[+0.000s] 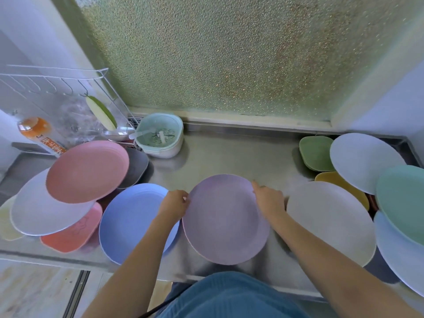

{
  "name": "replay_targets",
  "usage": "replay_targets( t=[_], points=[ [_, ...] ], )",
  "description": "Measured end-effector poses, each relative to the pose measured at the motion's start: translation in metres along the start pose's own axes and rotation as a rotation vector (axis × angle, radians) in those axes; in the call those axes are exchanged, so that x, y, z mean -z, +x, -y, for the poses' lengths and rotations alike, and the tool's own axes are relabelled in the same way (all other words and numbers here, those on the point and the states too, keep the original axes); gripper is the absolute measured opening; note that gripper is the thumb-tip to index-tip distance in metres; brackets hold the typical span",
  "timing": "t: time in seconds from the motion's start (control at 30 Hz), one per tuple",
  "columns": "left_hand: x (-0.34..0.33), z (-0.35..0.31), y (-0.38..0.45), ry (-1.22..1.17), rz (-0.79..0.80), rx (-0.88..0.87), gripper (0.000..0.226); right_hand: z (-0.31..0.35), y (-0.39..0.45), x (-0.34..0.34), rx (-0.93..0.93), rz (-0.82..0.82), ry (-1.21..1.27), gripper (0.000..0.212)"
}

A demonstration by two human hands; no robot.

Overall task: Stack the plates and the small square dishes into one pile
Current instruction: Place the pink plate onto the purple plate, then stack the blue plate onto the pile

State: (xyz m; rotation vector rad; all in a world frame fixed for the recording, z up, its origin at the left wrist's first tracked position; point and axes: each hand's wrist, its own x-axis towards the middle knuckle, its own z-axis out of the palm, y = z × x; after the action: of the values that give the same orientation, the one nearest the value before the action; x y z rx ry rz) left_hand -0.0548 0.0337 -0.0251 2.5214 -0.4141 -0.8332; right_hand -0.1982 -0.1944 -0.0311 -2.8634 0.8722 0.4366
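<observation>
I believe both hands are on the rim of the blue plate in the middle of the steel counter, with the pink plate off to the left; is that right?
Not quite: in the head view the plate in the middle, held by the left hand and right hand, is the purple plate. The blue plate lies just left of it on the steel counter. The pink plate is indeed off to the left.

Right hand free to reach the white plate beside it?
Probably yes: the right hand rests on the purple plate's rim, the white plate lies just beside it, top uncovered, nothing between them.
</observation>
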Motion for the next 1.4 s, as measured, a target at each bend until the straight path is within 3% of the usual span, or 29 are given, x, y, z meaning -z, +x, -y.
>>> replay_targets(
  t=[0.37, 0.43, 0.57, 0.7, 0.77, 1.03, 1.27, 1.4],
  points=[
    [-0.002, -0.014, 0.005, -0.058, -0.084, 0.003, 0.020, -0.009, 0.006, -0.001, -0.085, 0.005, 0.073, 0.041],
    [-0.001, -0.013, 0.005, -0.091, -0.073, 0.017, 0.019, -0.006, 0.007, 0.003, -0.092, -0.064, 0.048, 0.041],
    [0.017, 0.015, 0.005, -0.216, -0.189, 0.110, 0.027, 0.028, 0.006, 0.007, 0.217, -0.384, 0.060, 0.042],
    [0.049, 0.066, 0.000, -0.519, -0.349, 0.331, 0.037, 0.107, -0.008, -0.002, 0.570, -0.337, 0.179, 0.036],
    [0.064, 0.089, -0.007, -0.587, -0.401, 0.385, 0.038, 0.147, -0.014, -0.009, 0.637, -0.291, 0.178, 0.033],
    [0.090, 0.161, -0.037, -0.206, -0.368, 0.379, 0.020, 0.220, -0.003, -0.028, 0.324, -0.057, 0.082, 0.039],
    [0.098, 0.187, -0.033, -0.108, -0.282, 0.330, 0.032, 0.228, 0.001, -0.036, 0.211, -0.064, 0.113, 0.024],
    [0.101, 0.185, -0.029, -0.074, -0.284, 0.275, 0.041, 0.229, 0.005, -0.033, 0.186, -0.210, 0.236, 0.024]
  ],
)
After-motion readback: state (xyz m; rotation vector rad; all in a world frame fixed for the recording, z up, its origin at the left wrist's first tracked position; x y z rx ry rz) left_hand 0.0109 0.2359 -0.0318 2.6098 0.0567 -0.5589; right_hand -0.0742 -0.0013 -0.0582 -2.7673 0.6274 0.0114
